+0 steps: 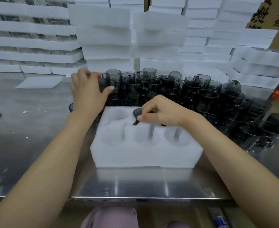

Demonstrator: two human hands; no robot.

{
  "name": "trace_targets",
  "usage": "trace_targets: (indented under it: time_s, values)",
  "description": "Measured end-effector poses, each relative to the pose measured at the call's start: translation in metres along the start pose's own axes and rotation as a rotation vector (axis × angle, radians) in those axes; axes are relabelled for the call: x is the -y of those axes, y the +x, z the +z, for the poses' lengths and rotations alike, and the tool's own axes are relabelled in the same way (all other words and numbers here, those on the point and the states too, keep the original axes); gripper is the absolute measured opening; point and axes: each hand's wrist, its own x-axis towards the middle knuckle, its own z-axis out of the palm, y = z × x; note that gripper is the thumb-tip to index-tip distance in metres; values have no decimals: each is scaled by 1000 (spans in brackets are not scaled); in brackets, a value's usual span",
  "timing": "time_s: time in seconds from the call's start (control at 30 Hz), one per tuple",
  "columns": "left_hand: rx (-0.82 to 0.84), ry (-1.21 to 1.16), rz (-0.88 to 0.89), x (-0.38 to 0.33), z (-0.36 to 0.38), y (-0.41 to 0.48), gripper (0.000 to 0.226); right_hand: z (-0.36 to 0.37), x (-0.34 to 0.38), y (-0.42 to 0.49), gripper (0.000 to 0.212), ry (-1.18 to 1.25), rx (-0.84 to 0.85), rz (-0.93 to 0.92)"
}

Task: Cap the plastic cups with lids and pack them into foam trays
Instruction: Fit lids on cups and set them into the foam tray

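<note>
Foam tray (145, 153) mostly empty. Right hand (161, 111) pinches dark cup (137, 112) into back pocket; left hand (87, 91) grips loose cup (106, 83). Cup pile (201, 96) left.

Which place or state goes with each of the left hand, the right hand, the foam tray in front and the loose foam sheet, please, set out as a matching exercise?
Things:
1. left hand
2. right hand
3. foam tray
4. foam sheet

Places or states:
A. lies flat on the steel table, far left
B. pinches a sunken cup in the tray's back row
C. grips an end cup at the left end of the cup pile
D. stands near the table's front edge, in front of the pile

Pairs: 1-C; 2-B; 3-D; 4-A
</note>
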Motion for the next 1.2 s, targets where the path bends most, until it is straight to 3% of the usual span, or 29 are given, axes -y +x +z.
trace_targets:
  time_s: [0.17,0.23,0.3,0.43,0.53,0.63,0.73,0.83,1.0,1.2]
  values:
    - [108,144,-245,5,-4,-3,89,0,-2,-2,49,52,-60,22]
    - [170,122,-283,6,-5,0,101,0,-4,-4,41,111,-104,25]
    - [173,100,-274,7,-5,1,102,0,-5,-4,29,123,-137,29]
    - [58,54,-260,6,-6,0,94,0,-9,-2,27,166,-196,23]
    - [-33,-213,-141,5,-9,3,94,-1,-12,-3,26,227,-255,15]
    - [188,-704,72,-3,-18,1,101,-2,-14,-1,12,272,-388,-11]
    - [343,-705,350,-19,-15,-11,102,-3,-16,0,40,314,-486,-21]
    - [365,-679,488,-33,-7,-19,101,-2,-17,0,57,388,-479,-38]
    - [338,-703,529,-35,-6,-21,102,-2,-18,0,63,388,-507,-68]
    - [296,-767,422,-33,-3,-20,87,1,-18,-2,66,348,-432,-111]
